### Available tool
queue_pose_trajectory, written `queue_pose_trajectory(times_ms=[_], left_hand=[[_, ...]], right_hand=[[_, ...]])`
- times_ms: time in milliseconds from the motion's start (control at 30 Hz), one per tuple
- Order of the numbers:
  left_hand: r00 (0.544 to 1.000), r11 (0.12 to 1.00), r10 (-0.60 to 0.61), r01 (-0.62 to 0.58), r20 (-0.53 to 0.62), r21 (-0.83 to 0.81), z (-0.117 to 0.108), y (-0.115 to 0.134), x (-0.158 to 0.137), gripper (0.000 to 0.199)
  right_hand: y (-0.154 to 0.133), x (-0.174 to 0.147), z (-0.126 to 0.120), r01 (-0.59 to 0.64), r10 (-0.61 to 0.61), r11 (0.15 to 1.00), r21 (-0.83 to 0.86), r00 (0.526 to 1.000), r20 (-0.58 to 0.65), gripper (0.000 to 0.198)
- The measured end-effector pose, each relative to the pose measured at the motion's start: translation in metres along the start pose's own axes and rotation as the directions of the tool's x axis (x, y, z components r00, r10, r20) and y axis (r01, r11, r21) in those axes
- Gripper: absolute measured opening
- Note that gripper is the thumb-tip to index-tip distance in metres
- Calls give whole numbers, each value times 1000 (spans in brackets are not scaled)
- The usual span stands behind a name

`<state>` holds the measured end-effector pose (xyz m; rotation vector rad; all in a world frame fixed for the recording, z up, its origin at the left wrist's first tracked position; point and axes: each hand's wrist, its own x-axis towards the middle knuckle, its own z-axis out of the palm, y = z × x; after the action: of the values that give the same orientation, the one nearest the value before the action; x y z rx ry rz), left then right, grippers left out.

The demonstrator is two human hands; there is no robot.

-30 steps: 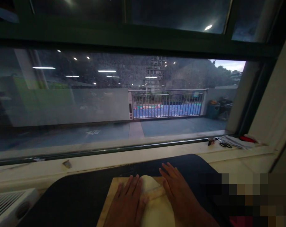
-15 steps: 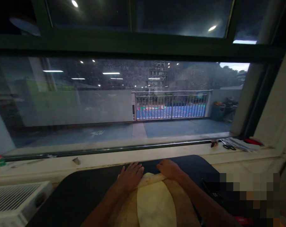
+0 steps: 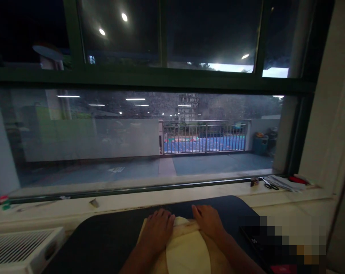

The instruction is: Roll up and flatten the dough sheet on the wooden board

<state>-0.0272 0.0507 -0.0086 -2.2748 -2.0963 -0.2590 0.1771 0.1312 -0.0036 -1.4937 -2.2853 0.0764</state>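
A tan sheet of soft-looking material lies on a black tabletop. On its middle is a pale yellow, rounded piece; I cannot tell what either is made of. My left hand rests palm down over the sheet's far left part, fingers stretched forward and side by side. Over its far right part lies my right hand, back up, with the index finger or thumb apart from the rest. The right fingertips are partly hidden. Both forearms run back toward me, and the near end of the sheet is out of frame.
A dark device with lit digits lies right of my right forearm, beside a pixelated patch. Scissors, papers and a red item are on the windowsill. A white slatted box stands left. A large window is ahead.
My view has tilted up, so the scene sits lower. My left hand has drawn slightly back over the sheet. The right hand's fingers look less curled than before.
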Motion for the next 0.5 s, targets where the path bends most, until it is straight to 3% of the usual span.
queue_pose_trajectory(times_ms=[267,500], left_hand=[[997,993,-74,76,21,-88,2,-14,42,55],[991,974,-130,123,-22,-189,-15,-13,43,73]], right_hand=[[14,43,19,-26,26,1000,-6,989,143,40],[-2,53,1,-43,43,998,-38,999,22,54]])
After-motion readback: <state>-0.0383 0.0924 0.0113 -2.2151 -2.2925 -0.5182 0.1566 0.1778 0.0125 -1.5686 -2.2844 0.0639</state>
